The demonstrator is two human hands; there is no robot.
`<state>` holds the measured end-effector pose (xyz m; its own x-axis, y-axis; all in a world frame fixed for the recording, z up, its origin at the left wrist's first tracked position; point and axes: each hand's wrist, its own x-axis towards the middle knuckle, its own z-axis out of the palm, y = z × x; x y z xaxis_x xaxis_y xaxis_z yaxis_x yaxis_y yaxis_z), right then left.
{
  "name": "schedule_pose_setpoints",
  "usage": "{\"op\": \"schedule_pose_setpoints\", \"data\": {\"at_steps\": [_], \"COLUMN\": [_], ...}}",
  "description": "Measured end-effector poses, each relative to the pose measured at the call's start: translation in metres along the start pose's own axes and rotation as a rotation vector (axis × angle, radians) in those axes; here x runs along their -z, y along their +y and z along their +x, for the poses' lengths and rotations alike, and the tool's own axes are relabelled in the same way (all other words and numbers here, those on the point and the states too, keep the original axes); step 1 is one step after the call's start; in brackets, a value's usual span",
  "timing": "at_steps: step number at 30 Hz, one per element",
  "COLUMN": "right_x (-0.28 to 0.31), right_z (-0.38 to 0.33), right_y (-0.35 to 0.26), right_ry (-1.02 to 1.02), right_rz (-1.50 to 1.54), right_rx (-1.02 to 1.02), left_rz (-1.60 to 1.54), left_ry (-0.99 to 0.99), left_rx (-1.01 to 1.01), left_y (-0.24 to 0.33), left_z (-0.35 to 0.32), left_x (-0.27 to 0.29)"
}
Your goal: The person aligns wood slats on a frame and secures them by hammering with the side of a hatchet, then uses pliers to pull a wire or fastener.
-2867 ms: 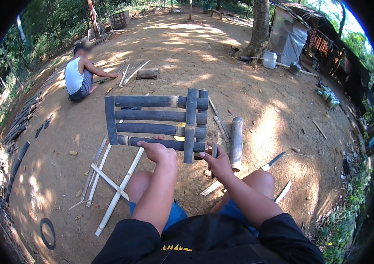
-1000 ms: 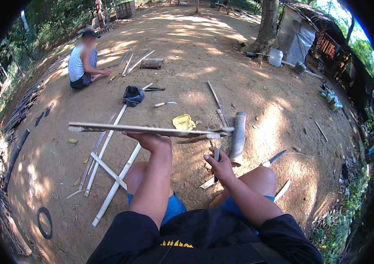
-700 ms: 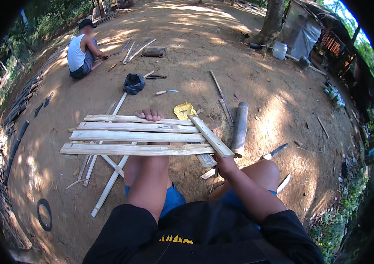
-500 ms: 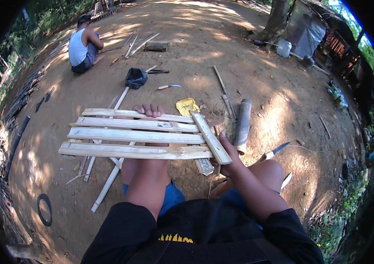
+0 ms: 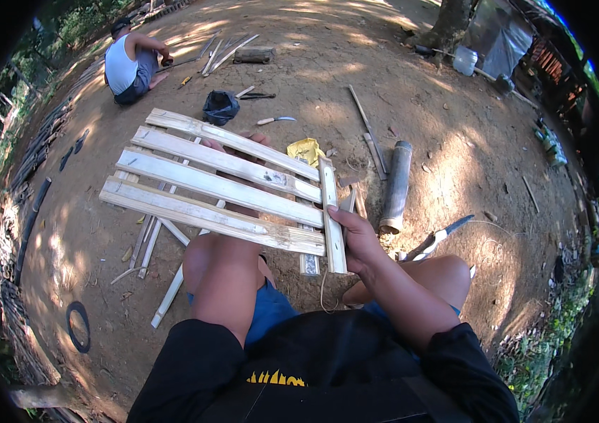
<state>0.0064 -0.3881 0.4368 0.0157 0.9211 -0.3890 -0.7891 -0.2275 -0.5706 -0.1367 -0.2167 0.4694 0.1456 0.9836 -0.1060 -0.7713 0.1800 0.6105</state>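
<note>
1. Far left: black ring (image 5: pixel 78 326), lying flat on bare earth. Beyond it, a seated person in a white sleeveless top (image 5: pixel 121 67), turned mostly away.
2. Loose pale strips (image 5: pixel 167 299): on the ground by the left knee, partly covered from view.
3. Slatted panel (image 5: pixel 222 189): raised over the lap, pale faces up, four slats sloping down toward the right and joined there by a cross strip (image 5: pixel 333 218).
4. Left hand (image 5: pixel 229 153): beneath the panel and holding it, seen only through the gaps and past the far slat; how tightly the fingers close cannot be told.
5. Ahead of the panel: black bag (image 5: pixel 221 108), small knife (image 5: pixel 276 120), yellow packet (image 5: pixel 305 150).
6. Right hand (image 5: pixel 357 240): closed on the panel's right end, thumb against the cross strip, fingers hidden behind.
7. Right side: thick bamboo tube (image 5: pixel 396 187), on the ground just beyond the right hand; large blade (image 5: pixel 456 225) beside the right knee.
</note>
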Motion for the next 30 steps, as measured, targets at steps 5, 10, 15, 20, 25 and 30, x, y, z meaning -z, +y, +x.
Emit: {"op": "schedule_pose_setpoints", "data": {"at_steps": [5,10,15,20,25,30], "right_x": [0.029,0.093,0.133,0.148,0.195,0.261], "right_z": [0.030,0.061,0.082,0.123,0.182,0.209], "right_y": [0.010,0.040,0.065,0.063,0.075,0.123], "right_ry": [0.159,0.324,0.247,0.191,0.413,0.528], "right_rz": [0.081,-0.054,-0.136,-0.178,-0.381,-0.885], "right_rx": [0.114,0.083,-0.017,-0.055,-0.114,-0.298], "left_rz": [-0.115,-0.084,0.269,0.330,0.341,0.353], "left_ry": [-0.165,-0.137,0.160,0.177,0.180,0.219], "left_rx": [0.160,0.446,0.640,0.598,0.430,0.341], "left_y": [-0.007,-0.038,-0.056,-0.063,-0.059,-0.069], "left_z": [-0.012,-0.032,-0.033,-0.035,0.001,0.034], "left_x": [0.041,0.104,0.173,0.175,0.173,0.167]}}
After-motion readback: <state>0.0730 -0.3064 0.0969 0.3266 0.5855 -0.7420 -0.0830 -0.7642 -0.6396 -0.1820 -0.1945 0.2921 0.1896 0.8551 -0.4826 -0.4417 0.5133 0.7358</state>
